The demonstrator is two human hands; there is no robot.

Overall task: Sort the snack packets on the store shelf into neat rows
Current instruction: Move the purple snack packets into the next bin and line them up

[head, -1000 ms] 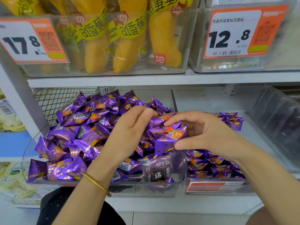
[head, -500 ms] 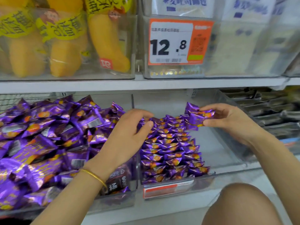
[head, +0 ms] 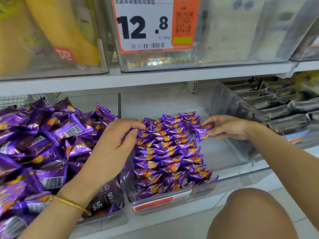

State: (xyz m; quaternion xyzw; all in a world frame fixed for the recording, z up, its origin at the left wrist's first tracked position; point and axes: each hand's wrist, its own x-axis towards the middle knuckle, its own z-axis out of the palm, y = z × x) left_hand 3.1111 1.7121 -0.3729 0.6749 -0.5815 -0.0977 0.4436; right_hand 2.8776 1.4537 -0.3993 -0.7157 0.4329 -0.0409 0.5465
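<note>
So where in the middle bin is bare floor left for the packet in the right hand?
In the middle bin, bare floor runs between the rows and its right side, and behind the rows. The left heap is crowded.

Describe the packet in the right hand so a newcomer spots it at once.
Below the 12.8 price tag sits a clear bin of rowed purple packets. At the rows' far right, the right hand pinches one packet, the only one held clear of them.

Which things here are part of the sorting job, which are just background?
Job: right hand pinching a purple packet; left hand on the rowed packets; loose purple pile; clear bin.
Background: yellow banana packs; price tag; dark grey packets.
</note>
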